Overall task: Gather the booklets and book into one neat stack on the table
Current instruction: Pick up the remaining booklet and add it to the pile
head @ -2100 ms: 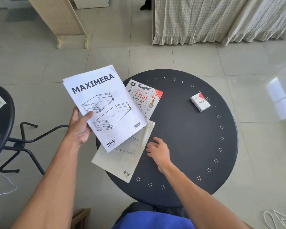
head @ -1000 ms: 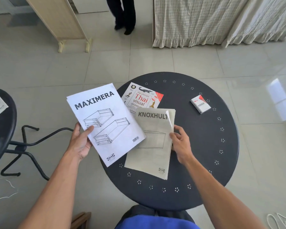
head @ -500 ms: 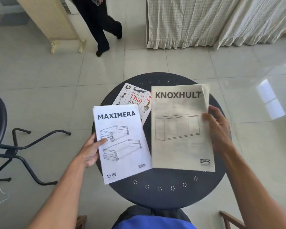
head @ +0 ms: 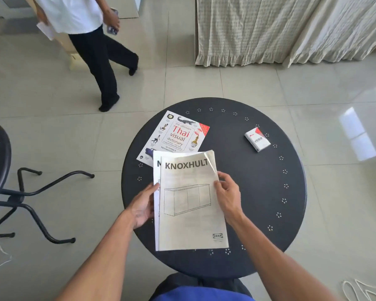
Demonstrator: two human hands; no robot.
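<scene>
Two booklets, KNOXHULT booklet (head: 191,203) laid over a white booklet (head: 156,192), sat pinched between left hand (head: 142,206) and right hand (head: 227,195), fingers closed on the edges, above the tabletop (head: 258,192). One Thai dictionary (head: 175,136) lay behind. One small pack (head: 257,139) sat well apart.

- The white booklet (head: 156,205) lies almost wholly under the KNOXHULT booklet (head: 191,205); only a strip along its left side and one letter of its title show.
- The near corner of the Thai visual dictionary (head: 176,135) is covered by both booklets.
- The left hand (head: 142,206) has its fingers tucked behind the booklets.
- The passer-by (head: 89,40) is cut off at the top edge.
- Small print on the white pack (head: 257,140) is unreadable.
</scene>
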